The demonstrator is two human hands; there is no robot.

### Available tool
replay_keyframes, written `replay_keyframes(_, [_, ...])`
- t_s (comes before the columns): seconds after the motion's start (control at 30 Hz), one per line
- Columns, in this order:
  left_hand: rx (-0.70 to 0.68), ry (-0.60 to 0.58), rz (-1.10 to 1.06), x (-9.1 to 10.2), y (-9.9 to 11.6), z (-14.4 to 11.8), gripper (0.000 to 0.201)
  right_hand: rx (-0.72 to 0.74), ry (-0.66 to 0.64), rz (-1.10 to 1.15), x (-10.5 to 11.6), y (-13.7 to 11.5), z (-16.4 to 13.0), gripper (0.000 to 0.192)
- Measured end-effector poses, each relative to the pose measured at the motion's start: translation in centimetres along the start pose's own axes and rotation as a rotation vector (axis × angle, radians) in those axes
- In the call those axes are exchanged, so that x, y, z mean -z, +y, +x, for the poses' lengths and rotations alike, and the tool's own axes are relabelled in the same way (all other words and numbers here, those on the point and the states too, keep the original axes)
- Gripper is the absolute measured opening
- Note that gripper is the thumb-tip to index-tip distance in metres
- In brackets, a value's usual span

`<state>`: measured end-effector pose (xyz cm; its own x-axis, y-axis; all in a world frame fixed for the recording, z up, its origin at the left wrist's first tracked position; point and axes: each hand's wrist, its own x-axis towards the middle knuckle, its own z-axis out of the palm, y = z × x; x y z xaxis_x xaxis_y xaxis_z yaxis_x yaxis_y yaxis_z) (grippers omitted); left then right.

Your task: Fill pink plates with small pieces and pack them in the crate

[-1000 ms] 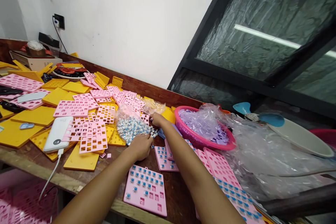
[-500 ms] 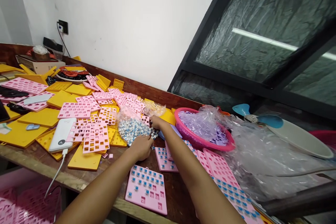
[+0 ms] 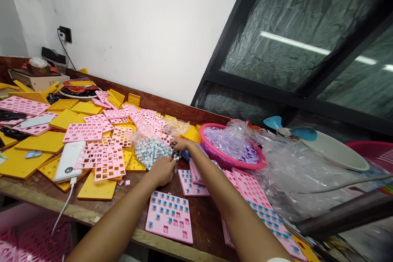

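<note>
While both my forearms stretch forward over the wooden bench (image 3: 37,196), my left hand (image 3: 161,170) lies palm-down, fingers curled at the near edge of the clear bag of blue-and-white key switches (image 3: 150,150); whether they pinch a switch I cannot tell. My right hand (image 3: 180,144) sits at the bag's right edge, fingertips closed on its plastic. Below lies a pink switch plate (image 3: 169,216), partly filled. A pink basket (image 3: 230,161) stands right, a white power bank (image 3: 69,161) left.
</note>
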<state>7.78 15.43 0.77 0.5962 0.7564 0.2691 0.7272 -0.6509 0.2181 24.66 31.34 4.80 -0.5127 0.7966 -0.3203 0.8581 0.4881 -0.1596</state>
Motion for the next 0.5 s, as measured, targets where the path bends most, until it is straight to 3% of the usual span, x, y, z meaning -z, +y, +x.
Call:
replay_keyframes(0.13, [-0.011, -0.003, -0.016, 0.3, 0.1, -0.1, 0.024, -0.002, -0.053, -0.018, -0.3, -0.5, -0.9, 0.023])
replay_keyframes(0.23, [-0.004, -0.006, -0.029, 0.7, 0.2, -0.1, 0.025, -0.003, -0.078, -0.037, -0.6, -0.9, -2.0, 0.026])
replay_keyframes(0.5, [0.083, -0.027, -0.035, 1.3, -0.8, -0.2, 0.021, -0.034, -0.001, -0.085, -0.5, -1.9, -5.0, 0.031])
